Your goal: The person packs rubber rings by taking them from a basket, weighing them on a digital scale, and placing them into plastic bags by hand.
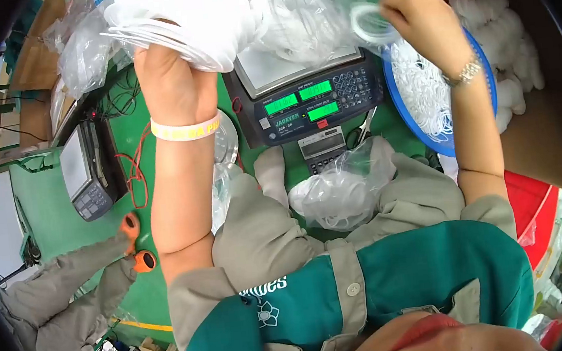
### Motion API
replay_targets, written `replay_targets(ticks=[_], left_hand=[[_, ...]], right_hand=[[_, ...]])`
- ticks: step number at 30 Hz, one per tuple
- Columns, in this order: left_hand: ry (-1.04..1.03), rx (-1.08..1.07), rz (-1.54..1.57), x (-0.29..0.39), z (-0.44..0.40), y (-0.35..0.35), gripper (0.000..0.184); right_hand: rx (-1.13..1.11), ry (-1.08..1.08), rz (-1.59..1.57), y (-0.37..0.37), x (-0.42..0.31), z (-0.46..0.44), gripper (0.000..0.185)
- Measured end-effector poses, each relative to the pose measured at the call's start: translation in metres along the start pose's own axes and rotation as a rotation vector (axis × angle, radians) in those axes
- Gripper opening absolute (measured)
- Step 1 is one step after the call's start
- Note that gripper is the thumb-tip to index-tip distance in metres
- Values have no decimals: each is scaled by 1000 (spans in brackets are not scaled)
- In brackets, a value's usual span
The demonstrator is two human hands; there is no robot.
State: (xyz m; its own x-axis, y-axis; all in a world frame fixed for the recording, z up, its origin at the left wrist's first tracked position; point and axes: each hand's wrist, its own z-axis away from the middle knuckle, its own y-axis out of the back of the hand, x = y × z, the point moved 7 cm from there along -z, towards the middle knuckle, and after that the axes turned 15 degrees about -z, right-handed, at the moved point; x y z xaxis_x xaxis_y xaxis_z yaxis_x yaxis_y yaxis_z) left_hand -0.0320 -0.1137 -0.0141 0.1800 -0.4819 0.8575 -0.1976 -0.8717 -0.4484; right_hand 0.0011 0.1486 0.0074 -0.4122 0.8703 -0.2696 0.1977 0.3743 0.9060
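Observation:
My left hand [176, 84], with a white wristband, is raised and wrapped round a thick bundle of white rings [194, 22]. Its fingers are partly hidden behind the bundle. My right hand [423, 26] pinches the edge of a clear plastic bag [305, 29], above and to the right of a digital counting scale [318, 99]. White looped material shows inside the bag, which lies over the scale's pan. A small white ring coil [371, 24] appears close to my right fingertips. Below that hand stands a blue basket [391, 92] of white loops.
A calculator [322, 144] and scissors [360, 128] lie before the scale. A filled clear bag [339, 194] rests between my legs. At right is a cardboard box [555, 104] with white bundles. Another scale [87, 172] and a person's legs [70, 287] are at left.

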Motion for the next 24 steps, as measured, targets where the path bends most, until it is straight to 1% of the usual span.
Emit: replay_targets(ticks=[1,2,3,4,6,7,8,9,10,13,15,16,18,19,20,21,24], left_hand=[[13,-106,59,1,0,-3,39],[14,-108,54,-1,2,-4,39],[-5,-43,-56,3,6,-10,39],[-24,24,-165,7,8,-11,39],[-42,20,-177,6,6,-6,39],[-33,-3,-108,3,3,-1,39],[-24,-28,-40,0,0,4,39],[6,-218,187,-1,-2,-5,37],[6,-219,188,-3,-2,-3,37],[30,-258,214,-4,3,-7,37],[8,-1,-7,-2,2,4,37],[6,-3,-7,-1,2,5,37],[20,-115,106,-2,1,0,37],[21,-115,108,-3,1,-2,37],[20,-70,77,-3,1,-2,37],[17,-25,46,-3,1,0,37],[21,-31,61,-5,1,5,37]], right_hand=[[95,-9,38,-4,4,-6,14],[189,-19,74,-5,7,-11,14],[119,-125,37,-4,14,-15,20],[333,69,161,16,-4,-16,10],[396,25,-61,31,-6,-21,11],[429,92,-102,27,-1,-25,12],[355,-79,-366,16,12,-30,12],[275,-253,-627,2,21,-33,13],[256,-247,-748,-7,25,-36,15],[212,-294,-814,-23,31,-42,15],[215,-282,-850,-27,33,-43,15],[223,-270,-883,-27,33,-43,15],[207,-289,-894,-29,34,-43,15],[210,-262,-919,-30,33,-43,16],[212,-235,-944,-30,32,-43,16],[210,-235,-945,-30,31,-43,16],[220,-280,-878,-29,31,-40,16]])
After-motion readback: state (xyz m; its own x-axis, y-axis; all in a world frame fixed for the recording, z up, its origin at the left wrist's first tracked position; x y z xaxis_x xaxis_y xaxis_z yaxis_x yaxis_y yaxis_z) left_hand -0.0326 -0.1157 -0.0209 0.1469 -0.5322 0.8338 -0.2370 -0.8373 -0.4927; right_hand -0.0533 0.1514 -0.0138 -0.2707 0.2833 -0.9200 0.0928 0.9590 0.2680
